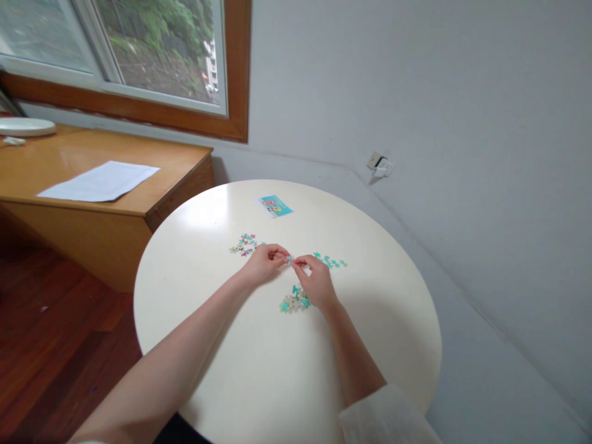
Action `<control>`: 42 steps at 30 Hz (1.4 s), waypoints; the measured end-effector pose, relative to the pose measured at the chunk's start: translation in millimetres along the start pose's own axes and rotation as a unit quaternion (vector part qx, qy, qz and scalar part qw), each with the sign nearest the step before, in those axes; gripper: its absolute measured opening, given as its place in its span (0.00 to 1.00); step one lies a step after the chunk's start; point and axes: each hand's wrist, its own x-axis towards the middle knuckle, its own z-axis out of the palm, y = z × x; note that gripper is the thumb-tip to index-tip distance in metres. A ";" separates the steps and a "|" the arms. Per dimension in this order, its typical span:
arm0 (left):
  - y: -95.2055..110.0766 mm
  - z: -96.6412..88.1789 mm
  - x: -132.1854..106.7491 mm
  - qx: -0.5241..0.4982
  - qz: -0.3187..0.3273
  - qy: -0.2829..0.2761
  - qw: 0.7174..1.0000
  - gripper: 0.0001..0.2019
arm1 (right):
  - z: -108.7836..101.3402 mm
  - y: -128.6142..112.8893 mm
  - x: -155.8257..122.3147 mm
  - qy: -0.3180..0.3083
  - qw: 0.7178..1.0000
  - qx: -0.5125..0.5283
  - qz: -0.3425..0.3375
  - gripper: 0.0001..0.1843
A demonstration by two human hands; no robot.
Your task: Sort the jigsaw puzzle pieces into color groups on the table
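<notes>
My left hand and my right hand meet above the middle of a round white table. Their fingertips pinch a small teal jigsaw piece, mostly covered by the fingers; whether it is one piece or two joined I cannot tell. Beyond my left hand lies a loose group of multicoloured pieces. Mostly teal pieces are spread just past my right hand. Nearer to me, a pile of teal and greyish pieces is partly hidden by my right hand.
A small teal picture card lies toward the table's far side. To the left stands a wooden desk with a white paper sheet and a round white object. A wall with a socket and plug borders the table's right.
</notes>
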 end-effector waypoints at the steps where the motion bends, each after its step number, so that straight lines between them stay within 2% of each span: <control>1: -1.0 -0.6 0.4 0.011 0.004 0.004 1.000 0.08 | -0.2 0.5 0.1 -0.001 1.000 0.000 0.001 0.05; 9: 0.0 -5.2 -1.3 0.148 0.039 0.034 0.988 0.07 | -2.8 3.5 1.4 -0.009 1.000 -0.003 0.024 0.05; 17: 5.9 -4.0 -6.0 0.282 0.038 0.018 0.958 0.10 | -2.3 2.9 1.3 -0.018 1.000 -0.007 0.023 0.06; 27: 8.2 -5.7 -6.4 0.310 0.022 0.019 0.950 0.09 | -2.3 2.8 1.5 -0.019 1.000 -0.009 0.022 0.06; 34: 3.9 -9.2 -4.0 0.305 0.014 0.051 0.951 0.07 | -1.6 3.7 0.9 -0.014 1.000 -0.007 0.023 0.06; 42: 2.8 -14.8 -2.5 0.349 0.004 0.078 0.934 0.08 | -1.5 4.8 0.9 -0.019 0.999 -0.012 0.024 0.06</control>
